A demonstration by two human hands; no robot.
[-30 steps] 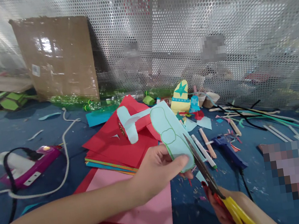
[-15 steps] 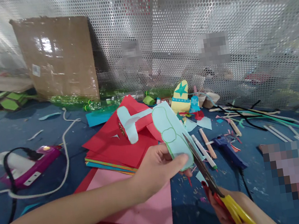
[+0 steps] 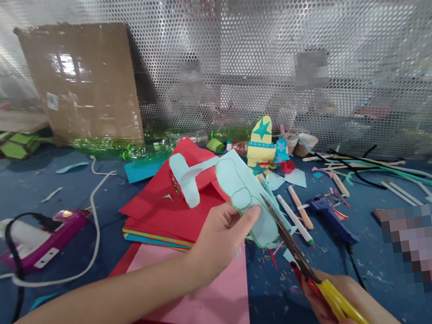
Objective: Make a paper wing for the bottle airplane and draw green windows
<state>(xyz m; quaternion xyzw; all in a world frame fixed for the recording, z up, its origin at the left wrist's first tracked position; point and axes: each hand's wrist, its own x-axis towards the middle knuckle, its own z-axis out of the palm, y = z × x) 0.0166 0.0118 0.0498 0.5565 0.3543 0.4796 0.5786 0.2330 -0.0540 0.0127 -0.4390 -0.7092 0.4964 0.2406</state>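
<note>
Perforated metal sheeting (image 3: 301,21) is closing off the back of the blue work surface (image 3: 23,194) that I am viewing. At far left, a purple glue gun (image 3: 46,240) is lying beside a white cable (image 3: 96,222); a cardboard panel (image 3: 82,81) is leaning against the sheeting behind it. Moving right, a stack of coloured paper (image 3: 167,212) with a red top sheet is resting on the surface, and a pink sheet (image 3: 215,301) is lying nearer to me.

I am watching the left hand (image 3: 221,239) pinching a pale blue paper cutout (image 3: 245,195) with a green outline, thumb on top and fingers curled underneath, holding it raised above the pink sheet. Scissors (image 3: 291,242) with yellow and red handles are meeting the cutout's right edge, blades nearly together. The right hand (image 3: 333,306) is gripping the handles at the bottom edge, fingers closed through the loops.

Further right, a blue glue gun (image 3: 330,213), a yellow paper figure (image 3: 260,142) bearing a teal star, and loose sticks (image 3: 361,163) are lying scattered.
</note>
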